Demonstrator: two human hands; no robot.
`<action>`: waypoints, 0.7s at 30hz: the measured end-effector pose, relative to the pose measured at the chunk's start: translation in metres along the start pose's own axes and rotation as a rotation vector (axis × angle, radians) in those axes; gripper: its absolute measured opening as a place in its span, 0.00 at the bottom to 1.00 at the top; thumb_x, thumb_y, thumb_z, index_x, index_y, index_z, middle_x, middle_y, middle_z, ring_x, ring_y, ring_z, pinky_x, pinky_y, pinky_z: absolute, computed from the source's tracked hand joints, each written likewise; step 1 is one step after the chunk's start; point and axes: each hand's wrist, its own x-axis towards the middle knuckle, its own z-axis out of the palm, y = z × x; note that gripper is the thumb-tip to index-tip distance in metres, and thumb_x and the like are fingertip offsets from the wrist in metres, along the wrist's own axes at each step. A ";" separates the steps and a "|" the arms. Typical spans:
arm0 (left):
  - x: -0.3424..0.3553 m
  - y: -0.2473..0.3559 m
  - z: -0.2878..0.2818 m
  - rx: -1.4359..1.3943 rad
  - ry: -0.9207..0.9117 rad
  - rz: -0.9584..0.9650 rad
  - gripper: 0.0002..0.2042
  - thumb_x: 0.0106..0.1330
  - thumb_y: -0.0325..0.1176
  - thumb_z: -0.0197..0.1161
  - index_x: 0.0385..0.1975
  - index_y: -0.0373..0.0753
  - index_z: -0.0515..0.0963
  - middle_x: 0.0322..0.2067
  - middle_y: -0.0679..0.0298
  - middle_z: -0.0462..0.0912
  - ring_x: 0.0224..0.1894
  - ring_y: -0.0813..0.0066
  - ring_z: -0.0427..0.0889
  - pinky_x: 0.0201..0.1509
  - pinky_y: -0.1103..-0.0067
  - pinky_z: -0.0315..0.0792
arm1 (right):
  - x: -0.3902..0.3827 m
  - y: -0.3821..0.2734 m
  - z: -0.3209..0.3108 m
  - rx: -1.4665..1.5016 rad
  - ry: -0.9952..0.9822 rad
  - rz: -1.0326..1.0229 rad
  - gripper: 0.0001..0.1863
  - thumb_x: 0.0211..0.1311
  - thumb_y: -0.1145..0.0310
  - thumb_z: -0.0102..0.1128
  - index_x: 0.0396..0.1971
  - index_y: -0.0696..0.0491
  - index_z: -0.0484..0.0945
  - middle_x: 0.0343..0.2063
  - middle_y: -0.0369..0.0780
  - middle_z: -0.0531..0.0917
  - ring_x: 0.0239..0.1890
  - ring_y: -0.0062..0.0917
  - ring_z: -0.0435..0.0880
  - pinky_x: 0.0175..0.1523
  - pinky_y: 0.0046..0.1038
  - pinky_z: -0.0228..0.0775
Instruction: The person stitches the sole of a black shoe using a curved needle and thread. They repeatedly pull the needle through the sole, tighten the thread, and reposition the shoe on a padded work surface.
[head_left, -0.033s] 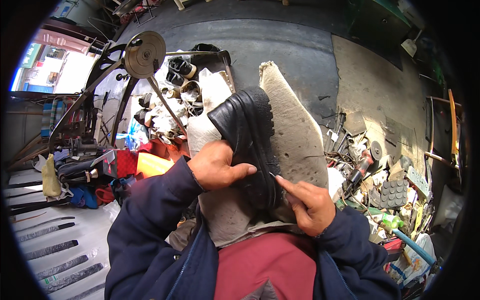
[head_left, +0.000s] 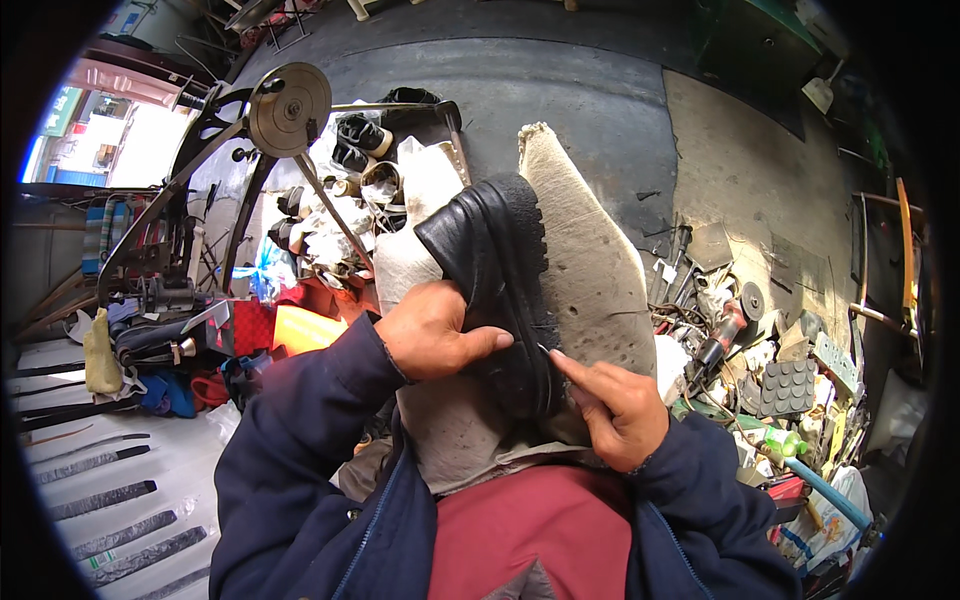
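A black leather shoe (head_left: 488,240) with a thick ridged sole lies tilted over my lap, its sole edge facing right. My left hand (head_left: 440,335) grips it from the left, thumb pressed on the upper and the other fingers partly hidden. At the lower sole edge, my right hand (head_left: 618,405) is closed with the index finger stretched along a thin tool. Only that tool's pale, shiny tip (head_left: 545,350) shows, close against the seam between upper and sole; its handle is hidden in the palm. A stained beige cloth (head_left: 590,260) covers my legs beneath the shoe.
A hand-cranked machine with a round wheel (head_left: 290,110) stands at left, near a pile of shoes (head_left: 360,140). Tools and scraps, including an angle grinder (head_left: 722,335), crowd the right side. Dark strips (head_left: 105,497) lie on a pale surface at lower left.
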 end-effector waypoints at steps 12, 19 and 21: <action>0.006 -0.016 0.015 -0.075 0.141 0.140 0.29 0.64 0.51 0.73 0.16 0.27 0.77 0.12 0.47 0.73 0.16 0.54 0.78 0.24 0.64 0.71 | 0.009 0.007 -0.007 -0.014 -0.062 -0.005 0.27 0.64 0.80 0.61 0.64 0.51 0.79 0.29 0.46 0.83 0.31 0.44 0.84 0.36 0.39 0.75; 0.000 -0.015 0.015 -0.165 0.107 0.040 0.28 0.62 0.50 0.75 0.16 0.27 0.77 0.13 0.48 0.73 0.17 0.52 0.78 0.24 0.64 0.71 | 0.020 -0.009 -0.025 -0.180 -0.195 0.015 0.31 0.59 0.84 0.59 0.65 0.51 0.80 0.32 0.49 0.87 0.34 0.45 0.87 0.40 0.37 0.79; 0.002 -0.017 0.016 -0.098 0.088 0.028 0.29 0.61 0.51 0.76 0.16 0.27 0.76 0.13 0.47 0.73 0.17 0.51 0.77 0.24 0.64 0.71 | 0.027 -0.018 -0.032 -0.329 -0.277 0.090 0.28 0.60 0.82 0.60 0.62 0.50 0.82 0.31 0.49 0.87 0.34 0.46 0.88 0.39 0.38 0.79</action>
